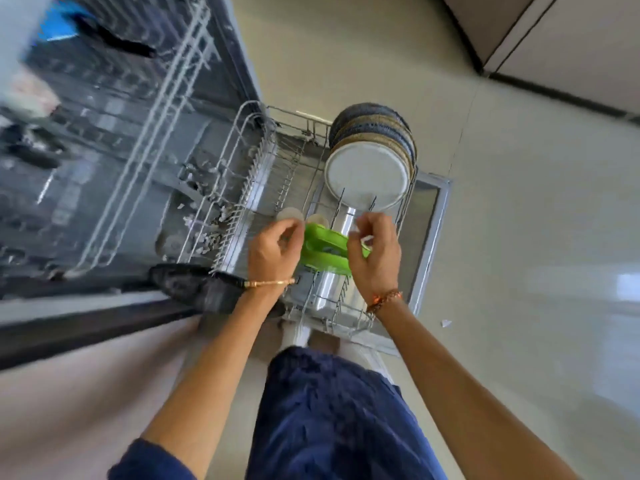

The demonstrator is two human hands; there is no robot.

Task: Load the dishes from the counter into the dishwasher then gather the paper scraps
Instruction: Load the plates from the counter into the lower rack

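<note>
There is only one view, from a camera on the person's head. It looks steeply down, close over the lower rack (332, 188) of the dishwasher and the floor (519, 237).

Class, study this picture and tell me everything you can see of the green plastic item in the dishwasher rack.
The green item looks like glossy, bright lime plastic, seemingly two rimmed pieces, possibly plates or lids. It stands tilted on edge among the wire tines of the lower rack, below the standing white plate. The left hand and right hand flank it, fingers at its edges; the grip is unclear.
</note>
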